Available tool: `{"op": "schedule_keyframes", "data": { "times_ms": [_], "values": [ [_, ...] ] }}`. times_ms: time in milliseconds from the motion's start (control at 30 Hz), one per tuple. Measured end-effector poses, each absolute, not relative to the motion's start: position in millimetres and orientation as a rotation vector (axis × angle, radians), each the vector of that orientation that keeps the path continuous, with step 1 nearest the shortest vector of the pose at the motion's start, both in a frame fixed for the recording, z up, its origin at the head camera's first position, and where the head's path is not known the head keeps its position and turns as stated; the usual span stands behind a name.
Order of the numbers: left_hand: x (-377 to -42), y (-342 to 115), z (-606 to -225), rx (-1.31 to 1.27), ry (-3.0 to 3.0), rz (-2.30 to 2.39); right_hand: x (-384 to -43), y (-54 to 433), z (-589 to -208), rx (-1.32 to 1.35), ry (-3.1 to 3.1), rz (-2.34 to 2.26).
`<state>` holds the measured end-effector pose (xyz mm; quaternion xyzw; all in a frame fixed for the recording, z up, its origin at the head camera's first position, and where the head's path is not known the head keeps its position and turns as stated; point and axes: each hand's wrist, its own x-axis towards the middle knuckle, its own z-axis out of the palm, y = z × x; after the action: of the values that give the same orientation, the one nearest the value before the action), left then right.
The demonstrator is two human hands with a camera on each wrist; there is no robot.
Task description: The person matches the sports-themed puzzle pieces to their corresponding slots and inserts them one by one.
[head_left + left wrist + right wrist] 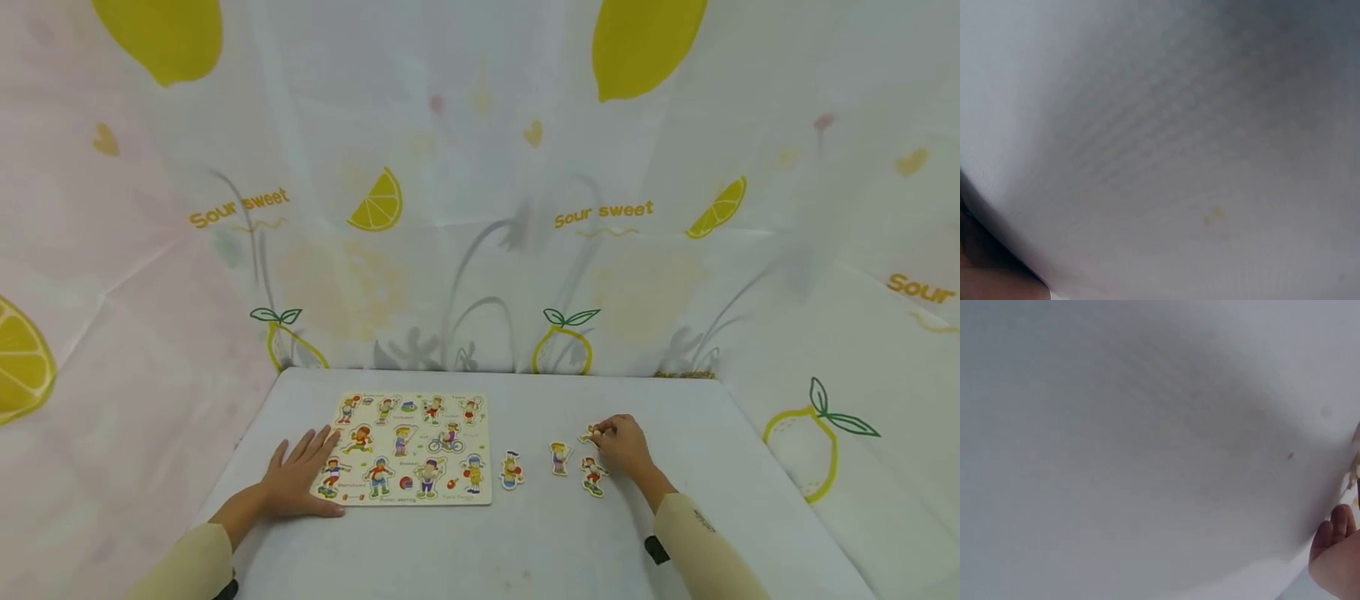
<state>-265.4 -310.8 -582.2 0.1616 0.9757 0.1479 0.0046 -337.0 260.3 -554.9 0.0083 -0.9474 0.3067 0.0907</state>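
A flat puzzle board (408,456) printed with cartoon children at sports lies left of the table's middle. My left hand (294,479) rests spread at its left edge, the fingers reaching along the side and the thumb pointing along the lower corner. Over on the right, my right hand (624,446) pinches a small puzzle piece (587,435) with thumb and fingertips, partly hiding it. Just below that lies a skateboarder-like puzzle piece (592,477). In the right wrist view, curled fingers (1340,522) show at the right edge; the left wrist view catches only a sliver of hand (1004,284).
Between board and right hand lie a piece with a purple-clad figure (558,458) and a piece with a blue-and-yellow figure (512,472). The white table (420,550) meets a lemon-printed cloth backdrop (465,275) behind and at both sides.
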Motion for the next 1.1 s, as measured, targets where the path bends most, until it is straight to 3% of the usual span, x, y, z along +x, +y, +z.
{"op": "schedule_keyframes", "data": {
  "times_ms": [433,1100],
  "values": [
    [-259.0,-309.4,-565.3,0.464,3.027,0.395,-337.4,236.2,-549.2,-0.117,-2.819,0.817],
    [-270.1,-311.6,-584.6,0.485,3.051,0.413,-350.3,210.9,-546.0,0.101,-2.695,0.947]
  ]
}}
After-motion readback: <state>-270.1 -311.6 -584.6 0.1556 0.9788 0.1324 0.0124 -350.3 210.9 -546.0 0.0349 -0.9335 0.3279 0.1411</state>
